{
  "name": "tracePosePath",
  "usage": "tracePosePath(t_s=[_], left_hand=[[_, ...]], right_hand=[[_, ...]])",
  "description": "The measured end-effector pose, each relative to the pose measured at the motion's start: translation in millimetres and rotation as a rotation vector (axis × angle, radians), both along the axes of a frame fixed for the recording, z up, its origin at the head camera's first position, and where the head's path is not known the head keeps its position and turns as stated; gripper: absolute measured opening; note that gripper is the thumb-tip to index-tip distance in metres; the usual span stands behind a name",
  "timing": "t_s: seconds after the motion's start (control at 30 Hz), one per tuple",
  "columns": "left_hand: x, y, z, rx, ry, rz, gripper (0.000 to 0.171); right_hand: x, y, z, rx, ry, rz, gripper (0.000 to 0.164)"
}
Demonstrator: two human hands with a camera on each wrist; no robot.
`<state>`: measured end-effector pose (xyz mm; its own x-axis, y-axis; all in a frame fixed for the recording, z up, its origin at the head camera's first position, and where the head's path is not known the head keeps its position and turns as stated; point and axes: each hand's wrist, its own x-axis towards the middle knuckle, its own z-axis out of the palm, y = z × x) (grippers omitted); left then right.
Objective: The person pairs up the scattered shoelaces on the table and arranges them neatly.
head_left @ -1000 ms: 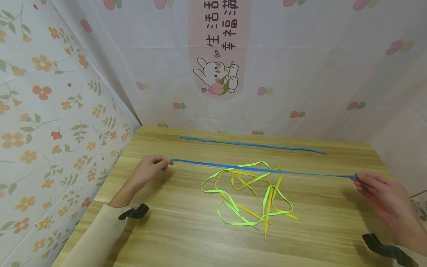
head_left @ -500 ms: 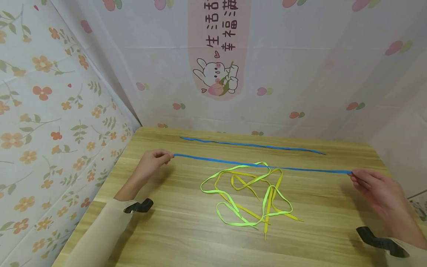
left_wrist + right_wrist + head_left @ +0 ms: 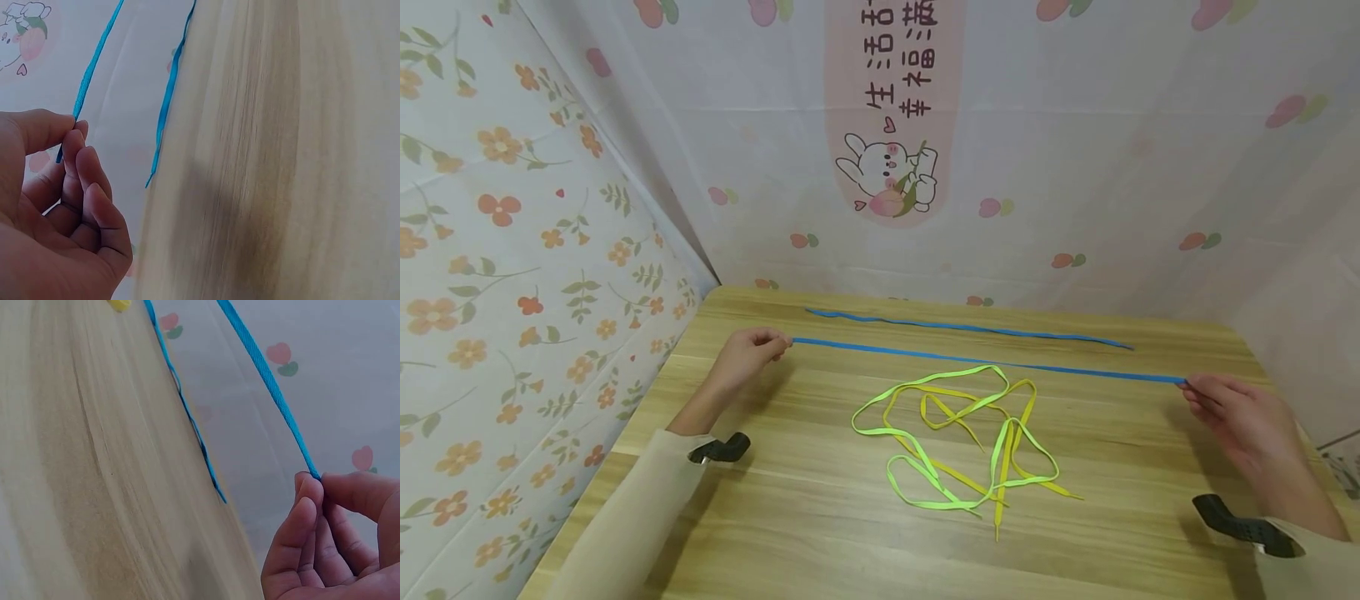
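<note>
Left hand [image 3: 748, 358], right hand [image 3: 1251, 421] pinch blue lace [image 3: 880, 349] at opposite ends; tension makes it straight above counter [image 3: 790, 533]. Second lace [image 3: 940, 324] lies behind, apart from loose yellow-green pile [image 3: 1005, 450].

Chinese text [image 3: 917, 67] is printed in dark strokes on the pink panel [image 3: 838, 75] of the hanging cloth [image 3: 760, 142], above the printed rabbit [image 3: 880, 171]. Two lines, read bottom to top: "生活" starts the left, "幸福" the right. Both lines are cut off by the head view's top edge.
</note>
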<state>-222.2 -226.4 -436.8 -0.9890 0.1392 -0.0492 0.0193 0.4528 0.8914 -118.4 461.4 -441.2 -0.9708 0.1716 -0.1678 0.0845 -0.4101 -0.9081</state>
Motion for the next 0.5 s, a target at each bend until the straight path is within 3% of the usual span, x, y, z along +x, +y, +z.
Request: tracePosePath(t_s=[0.5], left_hand=[[-25.1, 5, -0.6, -0.077, -0.039, 0.072, 0.042]], right_hand=[[-23.3, -2, 0.3, 0.073, -0.036, 0.006, 0.031]])
